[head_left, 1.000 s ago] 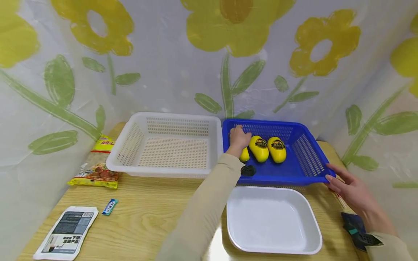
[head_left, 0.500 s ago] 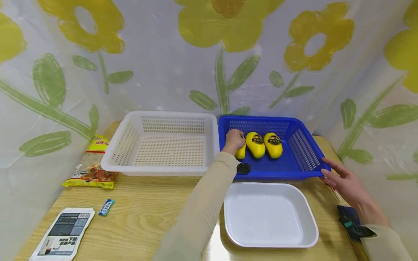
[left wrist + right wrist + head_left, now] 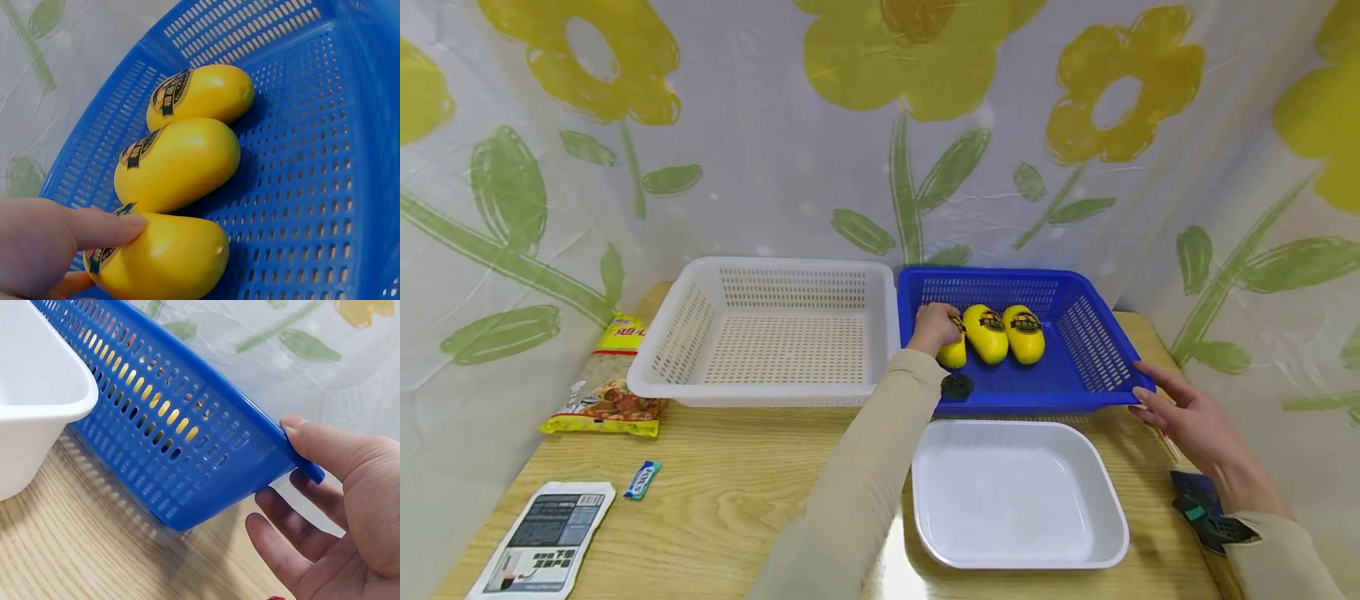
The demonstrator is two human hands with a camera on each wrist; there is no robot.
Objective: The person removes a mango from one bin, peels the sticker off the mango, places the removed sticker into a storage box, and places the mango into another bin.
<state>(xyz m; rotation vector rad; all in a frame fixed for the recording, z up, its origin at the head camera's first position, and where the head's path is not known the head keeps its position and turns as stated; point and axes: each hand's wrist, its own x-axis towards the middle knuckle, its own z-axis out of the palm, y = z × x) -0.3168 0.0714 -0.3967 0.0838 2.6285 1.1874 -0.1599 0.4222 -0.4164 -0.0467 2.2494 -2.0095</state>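
Three yellow fruits with dark stickers lie side by side in a blue basket. My left hand reaches into it and grips the leftmost fruit. In the left wrist view a finger lies over the top of this fruit and the thumb sits below it. The middle fruit and the far one lie untouched. My right hand holds the basket's near right corner. There, the thumb lies on the rim and the fingers sit beneath it.
An empty white basket stands left of the blue one. A white tray sits in front of it. On the wooden table's left lie a snack bag, a small blue wrapper and a white pouch. A dark object lies far right.
My left hand has drawn back from the basket's far wall and closed around the leftmost fruit. My right hand has stayed at the basket's corner.
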